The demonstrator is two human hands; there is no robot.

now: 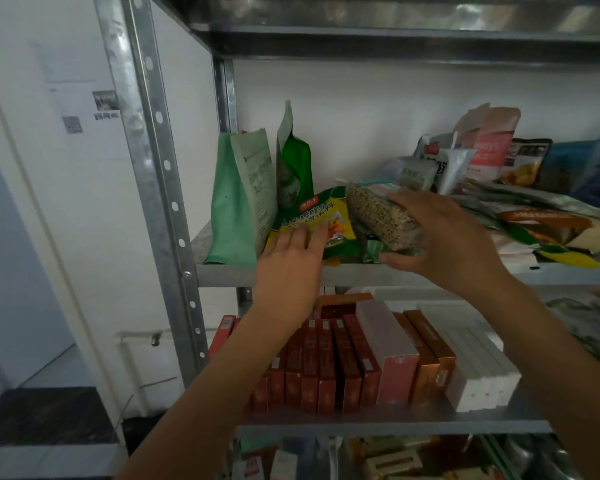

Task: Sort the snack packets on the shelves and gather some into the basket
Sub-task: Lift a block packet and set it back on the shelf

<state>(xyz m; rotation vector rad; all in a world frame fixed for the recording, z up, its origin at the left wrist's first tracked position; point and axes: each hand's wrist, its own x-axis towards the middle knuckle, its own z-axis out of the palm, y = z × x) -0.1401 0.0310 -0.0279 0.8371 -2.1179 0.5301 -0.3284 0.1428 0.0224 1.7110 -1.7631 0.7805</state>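
Head view: right hand (444, 244) fingers clasp speckled packet (378, 216); left hand (291, 258) flat on glossy yellow packet (336, 220).

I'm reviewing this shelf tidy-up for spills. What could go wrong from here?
1. The right hand grips the seed packet, which lies on a green packet; pulling it out may drag that one over the shelf edge.
2. The left hand rests on the yellow packet beside the upright pale green pouch; a sideways push might topple that pouch.
3. The loose pile of packets on the right reaches the front edge and could slide off if bumped.
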